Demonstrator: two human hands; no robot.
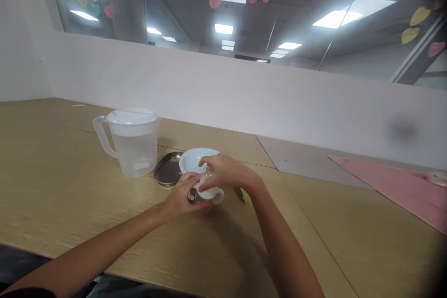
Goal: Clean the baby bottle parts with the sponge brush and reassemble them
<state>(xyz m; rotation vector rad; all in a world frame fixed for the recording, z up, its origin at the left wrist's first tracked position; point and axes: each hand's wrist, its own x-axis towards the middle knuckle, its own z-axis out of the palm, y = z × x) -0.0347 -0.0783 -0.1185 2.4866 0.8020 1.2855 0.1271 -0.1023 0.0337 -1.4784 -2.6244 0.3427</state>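
In front of me is a small clear baby bottle with a white collar, a loop handle at its side and a clear domed top. My left hand is closed around the lower part of it. From above, my right hand grips the domed top, thumb and fingers on either side. Much of the bottle is hidden by my fingers. Just behind my hands lie a white plate and a dark round metal tray. A green object, partly covered by my right wrist, rests on the table.
A translucent lidded pitcher stands left of the tray, its handle pointing left. Pink cloth or paper lies at the far right. The wooden table meets a white wall with a window above it.
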